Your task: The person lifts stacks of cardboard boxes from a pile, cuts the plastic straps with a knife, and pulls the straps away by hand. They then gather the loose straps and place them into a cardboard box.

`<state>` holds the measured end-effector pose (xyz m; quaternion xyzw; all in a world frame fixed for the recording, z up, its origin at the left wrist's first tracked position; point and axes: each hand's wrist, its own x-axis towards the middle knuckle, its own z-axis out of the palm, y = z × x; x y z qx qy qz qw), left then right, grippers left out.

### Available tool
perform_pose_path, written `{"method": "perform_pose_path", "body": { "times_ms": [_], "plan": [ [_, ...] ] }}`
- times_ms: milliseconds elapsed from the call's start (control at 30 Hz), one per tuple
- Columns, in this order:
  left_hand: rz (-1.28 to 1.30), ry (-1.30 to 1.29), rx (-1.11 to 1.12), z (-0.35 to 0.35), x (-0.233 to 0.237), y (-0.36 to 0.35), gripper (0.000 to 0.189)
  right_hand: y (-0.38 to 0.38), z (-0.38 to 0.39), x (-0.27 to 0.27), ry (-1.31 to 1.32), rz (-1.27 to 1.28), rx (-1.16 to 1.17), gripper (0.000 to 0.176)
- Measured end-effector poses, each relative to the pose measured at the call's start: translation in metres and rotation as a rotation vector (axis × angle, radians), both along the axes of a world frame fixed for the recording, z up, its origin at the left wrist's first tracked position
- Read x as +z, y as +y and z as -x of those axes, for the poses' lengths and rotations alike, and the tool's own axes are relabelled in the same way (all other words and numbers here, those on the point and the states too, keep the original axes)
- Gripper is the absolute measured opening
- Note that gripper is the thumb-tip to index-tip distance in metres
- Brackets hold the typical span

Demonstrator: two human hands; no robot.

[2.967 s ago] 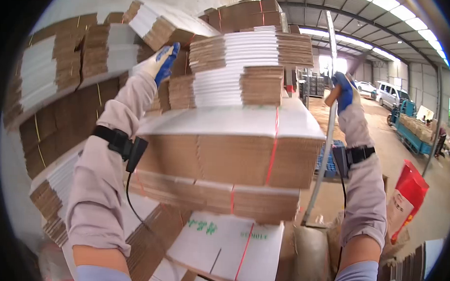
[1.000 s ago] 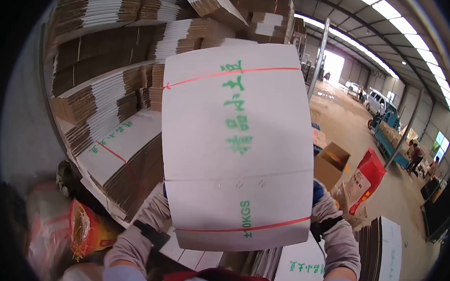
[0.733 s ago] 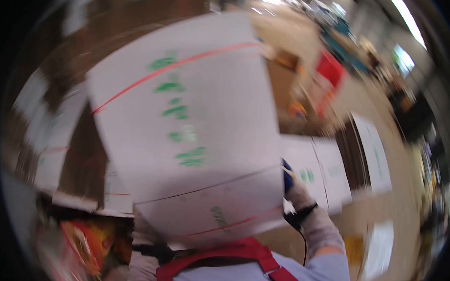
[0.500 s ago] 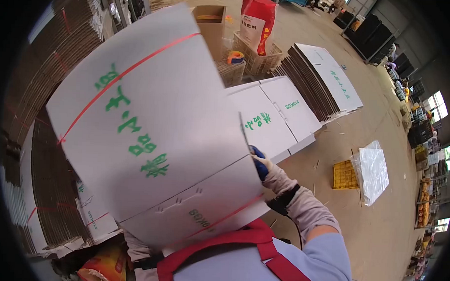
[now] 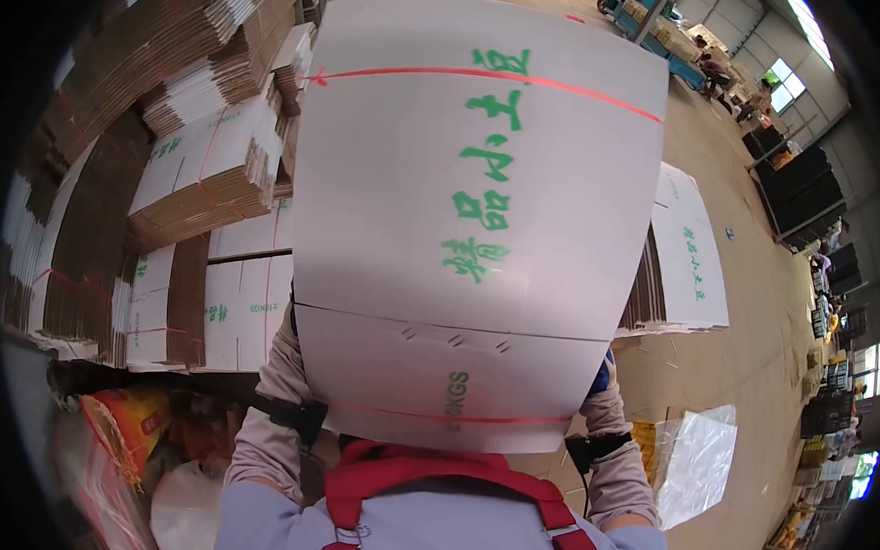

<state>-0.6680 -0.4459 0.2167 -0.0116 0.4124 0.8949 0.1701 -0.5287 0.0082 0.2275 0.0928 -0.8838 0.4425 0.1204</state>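
A bundle of flattened white cardboard cartons (image 5: 385, 195) with green print fills the middle of the view, close against my body. Two red straps run across it. My right hand (image 5: 603, 374), in a glove with blue on it, grips the bundle's right edge near the bottom. At the left edge, my left hand (image 5: 294, 320) is mostly hidden behind the cardboard, with its sleeve and dark wrist band below. The fingers of both hands are largely out of sight under the bundle.
Strapped stacks of flat cartons (image 5: 206, 170) line the left side. Another carton stack (image 5: 691, 250) stands behind the bundle at right. Plastic sheeting (image 5: 697, 468) lies by a yellow crate (image 5: 645, 439). Bags (image 5: 129, 429) sit at lower left. People work far right.
The view has swung left, and the bundle has turned from tilted to nearly straight in front of me. It now hides the cardboard box and red bag seen earlier.
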Motion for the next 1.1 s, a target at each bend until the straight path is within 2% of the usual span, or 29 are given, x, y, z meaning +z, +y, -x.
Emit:
{"method": "perform_pose_path", "body": {
  "times_ms": [33, 67, 233, 300, 367, 400, 433, 467, 533, 600, 633, 667, 700, 733, 767, 800, 833, 867, 900, 933, 967, 1000, 1067, 1100],
  "plan": [
    [-0.008, 0.000, -0.004, 0.011, -0.003, 0.017, 0.031, 0.016, 0.000, -0.001, -0.024, 0.142, -0.041, 0.039],
    [-0.010, -0.009, -0.005, 0.018, -0.007, 0.030, 0.030, 0.031, -0.001, -0.004, -0.027, 0.144, -0.041, 0.039],
    [-0.031, -0.058, -0.020, 0.034, -0.029, 0.072, 0.029, 0.092, 0.005, -0.025, -0.304, 1.118, -0.129, 0.040],
    [-0.056, -0.087, -0.021, 0.021, -0.040, 0.089, 0.028, 0.123, 0.024, 0.003, -0.429, 1.107, -0.106, 0.042],
    [-0.101, -0.130, -0.012, -0.012, -0.051, 0.113, 0.028, 0.150, 0.055, 0.057, -0.423, 1.066, -0.108, 0.043],
    [-0.116, -0.167, -0.011, -0.032, -0.054, 0.127, 0.027, 0.153, 0.088, 0.092, -0.316, 0.872, -0.030, 0.042],
    [-0.128, -0.218, -0.006, -0.058, -0.058, 0.145, 0.027, 0.153, 0.117, 0.127, -0.361, 0.715, -0.117, 0.038],
    [-0.134, -0.269, -0.001, -0.080, -0.062, 0.163, 0.027, 0.163, 0.152, 0.153, -0.334, 0.550, -0.098, 0.033],
    [-0.139, -0.362, 0.002, -0.123, -0.067, 0.207, 0.026, 0.186, 0.230, 0.175, -0.245, 0.255, -0.074, 0.025],
    [-0.112, -0.428, 0.025, -0.145, -0.071, 0.227, 0.026, 0.201, 0.299, 0.149, -0.053, 0.067, -0.028, 0.019],
    [-0.085, -0.502, 0.063, -0.150, -0.072, 0.221, 0.025, 0.179, 0.282, 0.147, -0.329, 0.065, -0.198, 0.019],
    [-0.065, -0.599, 0.121, -0.147, -0.077, 0.204, 0.025, 0.143, 0.256, 0.121, -0.002, -0.057, -0.001, 0.019],
    [-0.062, -0.751, 0.220, -0.137, -0.063, 0.181, 0.013, 0.163, 0.262, 0.022, 0.110, -0.166, -0.085, 0.019],
    [-0.095, -0.649, 0.366, -0.143, -0.111, 0.133, 0.018, 0.114, 0.207, 0.033, -0.196, 0.080, 0.019, 0.021],
    [-0.122, -0.543, 0.515, -0.150, -0.159, 0.087, 0.023, 0.095, 0.184, -0.005, -0.433, 0.135, -0.132, 0.027],
    [0.083, -0.341, 0.813, -0.141, -0.158, 0.062, 0.038, 0.089, 0.167, -0.062, -0.568, 0.331, -0.295, 0.037],
    [0.343, -0.162, 1.100, -0.131, -0.154, 0.037, 0.056, 0.056, 0.142, -0.060, -0.295, -0.011, -0.332, 0.044],
    [0.590, -0.157, 0.893, -0.122, -0.120, 0.028, 0.068, 0.061, 0.138, -0.079, 0.089, -0.547, -0.211, 0.043],
    [0.856, -0.003, 0.790, -0.107, -0.129, 0.020, 0.073, 0.062, 0.140, -0.090, -0.107, -0.354, -0.250, 0.041],
    [0.998, 0.016, 0.660, -0.093, -0.136, 0.016, 0.075, 0.062, 0.137, -0.099, -0.307, -0.165, -0.309, 0.038],
    [0.781, 0.109, 0.582, -0.075, -0.121, 0.031, 0.072, 0.064, 0.136, -0.104, -0.284, -0.155, -0.266, 0.033],
    [1.165, 0.199, 0.428, -0.064, -0.127, 0.032, 0.061, 0.051, 0.130, -0.085, -0.291, -0.183, -0.273, 0.033],
    [0.888, -0.164, 0.446, -0.047, -0.130, 0.039, 0.050, -0.007, 0.125, -0.017, -0.482, -0.265, 0.019, 0.030],
    [0.881, -0.188, 0.455, -0.050, -0.137, 0.035, 0.050, -0.038, 0.120, 0.000, -0.544, -0.439, 0.150, 0.031]
  ]
}}
